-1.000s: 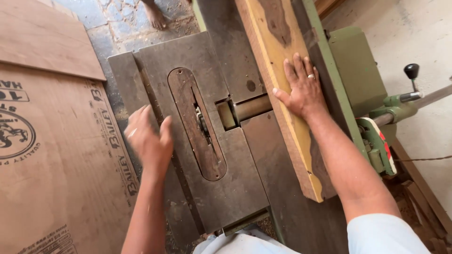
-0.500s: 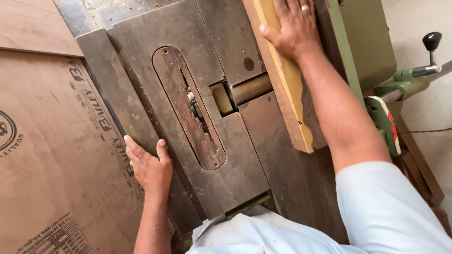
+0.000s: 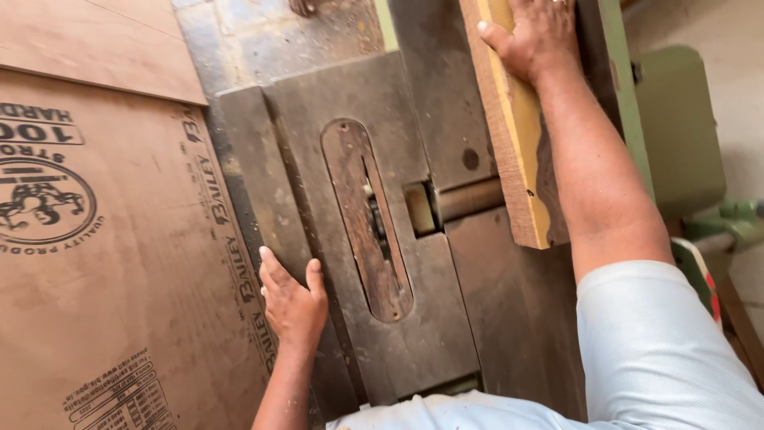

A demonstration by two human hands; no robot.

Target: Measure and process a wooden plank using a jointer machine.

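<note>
Right hand (image 3: 539, 36) lies flat, fingers spread, on the long pale wooden plank with a yellow-painted edge (image 3: 513, 151); palm presses its top face, not closed around it. Plank runs along the far side of the dark, worn metal saw table (image 3: 446, 318), near end overhanging past the roller gap. Left hand (image 3: 293, 301) rests open, fingers together, on the table's left edge, just beside the large brown printed plywood sheet (image 3: 119, 279). Oval wooden blade insert (image 3: 368, 219) sits between the hands.
</note>
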